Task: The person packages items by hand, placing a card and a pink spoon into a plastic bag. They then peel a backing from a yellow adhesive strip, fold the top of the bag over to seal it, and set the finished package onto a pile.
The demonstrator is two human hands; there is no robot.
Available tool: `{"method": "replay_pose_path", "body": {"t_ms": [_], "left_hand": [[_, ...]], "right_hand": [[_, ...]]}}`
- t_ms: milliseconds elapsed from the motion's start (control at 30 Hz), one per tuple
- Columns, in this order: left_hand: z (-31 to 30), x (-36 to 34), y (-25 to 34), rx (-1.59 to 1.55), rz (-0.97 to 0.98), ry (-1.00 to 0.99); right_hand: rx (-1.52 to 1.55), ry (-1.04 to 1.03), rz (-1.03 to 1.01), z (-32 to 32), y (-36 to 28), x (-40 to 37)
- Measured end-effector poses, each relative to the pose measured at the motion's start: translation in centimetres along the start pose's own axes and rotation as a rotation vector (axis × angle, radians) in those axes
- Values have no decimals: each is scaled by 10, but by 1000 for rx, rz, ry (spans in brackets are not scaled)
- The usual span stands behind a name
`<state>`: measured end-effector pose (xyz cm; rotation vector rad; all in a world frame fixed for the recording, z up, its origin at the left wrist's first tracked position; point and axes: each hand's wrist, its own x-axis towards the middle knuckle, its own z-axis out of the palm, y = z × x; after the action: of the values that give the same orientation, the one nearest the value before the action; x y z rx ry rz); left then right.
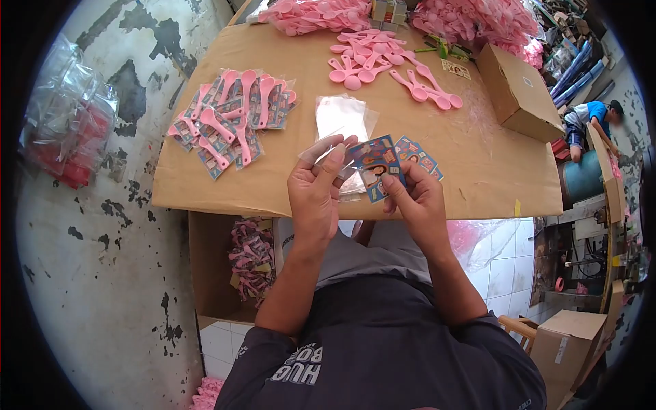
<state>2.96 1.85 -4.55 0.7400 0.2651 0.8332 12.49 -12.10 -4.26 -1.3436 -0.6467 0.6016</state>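
My right hand (418,198) pinches a blue printed card (378,166) between thumb and fingers. Just left of it, my left hand (318,184) grips a clear plastic bag (346,166), whose edge meets the card's left side. Beneath the hands lies a stack of clear bags (338,116). More printed cards (418,155) are fanned on the table behind my right hand. To the left sits a pile of packed cards with pink spoons (232,116) on top.
Loose pink spoons (365,56) spread over the brown-covered table (471,171), with larger bagged heaps (471,20) at the back. A cardboard box (519,92) stands at the right edge. Below the table, another box holds packed spoons (251,256). A person (594,119) works at far right.
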Motion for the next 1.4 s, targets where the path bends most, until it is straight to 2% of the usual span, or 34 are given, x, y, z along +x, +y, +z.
{"method": "replay_pose_path", "body": {"t_ms": [200,267,400,533,600,733,1000,1100,1200,1267,1333,1400], "left_hand": [[2,-1,-6,100,-43,-74],[-1,-3,-6,143,-57,-111],[-1,-6,-4,116,3,-43],[2,-13,-10,61,16,7],[5,-18,-14,50,33,37],[5,-26,-17,21,21,-4],[12,-41,-18,136,19,-41],[12,-41,-16,117,29,-64],[14,-32,2,54,64,-73],[17,-23,15,-111,139,-113],[6,-14,19,-130,135,-161],[-1,-10,23,-288,70,-256]], "right_hand": [[-142,-214,100,-16,-5,5],[-58,-191,127,-20,-9,7],[147,-123,125,-23,4,8],[211,-128,185,-13,7,4],[251,-62,79,-1,10,3],[298,-34,28,14,7,2],[147,38,-143,25,6,6],[221,17,-89,28,14,3],[296,-32,22,30,9,-1],[281,-40,34,33,7,-1],[267,-53,51,40,4,-2],[192,-40,89,49,1,-2]]}}
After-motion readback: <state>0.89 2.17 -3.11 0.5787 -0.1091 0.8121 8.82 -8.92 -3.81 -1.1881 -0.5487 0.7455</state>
